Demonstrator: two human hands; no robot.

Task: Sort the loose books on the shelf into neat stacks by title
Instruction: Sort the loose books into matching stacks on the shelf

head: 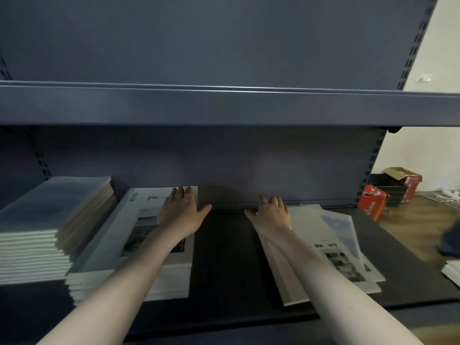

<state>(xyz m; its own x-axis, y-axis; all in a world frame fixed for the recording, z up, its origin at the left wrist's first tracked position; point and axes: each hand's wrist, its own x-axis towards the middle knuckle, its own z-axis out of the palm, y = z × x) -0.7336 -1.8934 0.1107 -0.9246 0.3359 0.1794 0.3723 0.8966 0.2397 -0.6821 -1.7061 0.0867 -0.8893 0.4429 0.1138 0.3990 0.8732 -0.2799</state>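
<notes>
head view, left hand: the left hand [183, 212] is lying flat with fingers spread, pressing on the far end of the middle stack [139, 247].
head view, right hand: the right hand [270, 212] is resting with fingers spread on the far end of the loose pile [331, 252]; it is not pinching anything.
head view, books: all are lying flat on the lower shelf [224, 265], three groups in a row, with a bare strip of shelf between the hands.
handling: these are looking like thin, soft-cover books, light one by one and likely bendy; glossy covers are probably sliding easily on each other. a whole stack is likely getting heavy.
hold: taking a book by its long edges or spine with both hands is looking safest, sliding it off flat rather than lifting by a corner.
count, stacks: two neat stacks, the tall left stack [42, 230] and the middle one, plus one untidy pile on the right.
count, left stack: roughly ten books, edges blurring.
count, middle stack: about five or six.
count, loose pile: three or four, fanned out; cannot tell exactly.
count, other: one more book corner [451, 271] is showing at the far right; red boxes [373, 200] are sitting beyond the shelf.
</notes>
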